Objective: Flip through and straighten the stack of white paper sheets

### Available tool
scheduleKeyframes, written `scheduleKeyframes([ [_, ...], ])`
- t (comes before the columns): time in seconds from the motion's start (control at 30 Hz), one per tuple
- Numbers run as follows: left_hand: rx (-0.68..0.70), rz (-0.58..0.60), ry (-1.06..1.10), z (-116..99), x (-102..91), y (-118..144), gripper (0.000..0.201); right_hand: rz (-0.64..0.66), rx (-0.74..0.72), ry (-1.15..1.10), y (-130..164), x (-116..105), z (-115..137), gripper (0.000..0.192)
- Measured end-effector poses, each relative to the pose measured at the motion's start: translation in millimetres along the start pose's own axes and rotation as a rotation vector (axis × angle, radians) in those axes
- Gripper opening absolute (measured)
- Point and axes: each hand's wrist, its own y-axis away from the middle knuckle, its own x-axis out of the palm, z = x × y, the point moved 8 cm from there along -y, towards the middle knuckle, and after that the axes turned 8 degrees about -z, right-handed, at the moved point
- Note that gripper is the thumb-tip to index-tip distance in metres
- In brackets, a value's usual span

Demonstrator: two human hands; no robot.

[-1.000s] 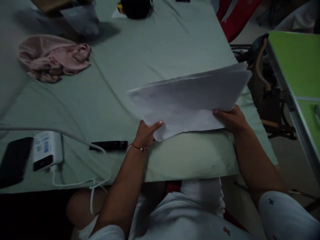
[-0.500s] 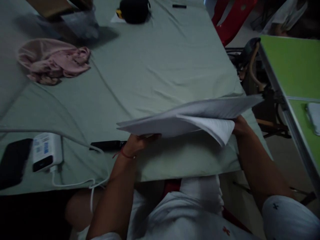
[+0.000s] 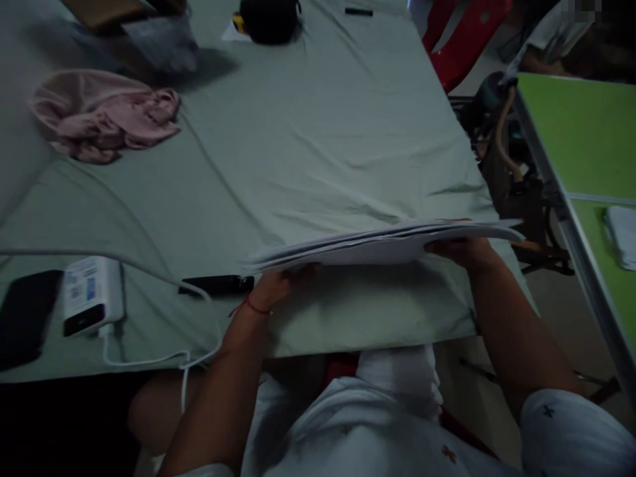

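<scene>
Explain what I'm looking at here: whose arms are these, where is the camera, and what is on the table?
The camera sits on a person's head, looking down at their own arms. Both hands hold a stack of paper nearly flat, seen edge-on, above the table's near edge: the left hand at its left end, the right hand at its right. The table is covered by a pale green cloth. On it lie a pink cloth, a white charger with a cable, a phone and a small black bar.
</scene>
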Motion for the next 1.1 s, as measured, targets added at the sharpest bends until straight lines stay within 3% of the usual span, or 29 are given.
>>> scheduleKeyframes([
  [0.1,-0.043,-0.072,0.076,1,4.5,-9,0.044,-0.161,0.138,-0.006,-1,-6,-16,0.049],
  [0.2,-0.118,-0.160,0.190,2,-0.7,-10,0.049,-0.207,0.164,0.006,2,-9,-24,0.048],
  [0.37,-0.172,-0.164,0.188,5,-0.3,-16,0.043,-0.060,0.146,0.086,-1,6,-28,0.055],
  [0.5,-0.153,-0.211,0.213,6,-0.7,-20,0.041,-0.152,0.070,-0.068,-7,11,-18,0.047],
  [0.73,-0.388,-0.286,0.418,30,8.4,-10,0.057,-0.076,0.206,-0.247,-10,30,-30,0.050],
  [0.83,-0.398,-0.291,0.480,35,12.0,-7,0.057,-0.095,0.240,-0.280,-6,34,-39,0.051],
  [1.03,-0.468,-0.457,0.523,45,3.2,-4,0.061,-0.063,0.238,-0.230,-3,45,-56,0.049],
  [1.1,-0.478,-0.441,0.528,42,5.0,-5,0.063,-0.065,0.226,-0.207,-3,45,-57,0.048],
])
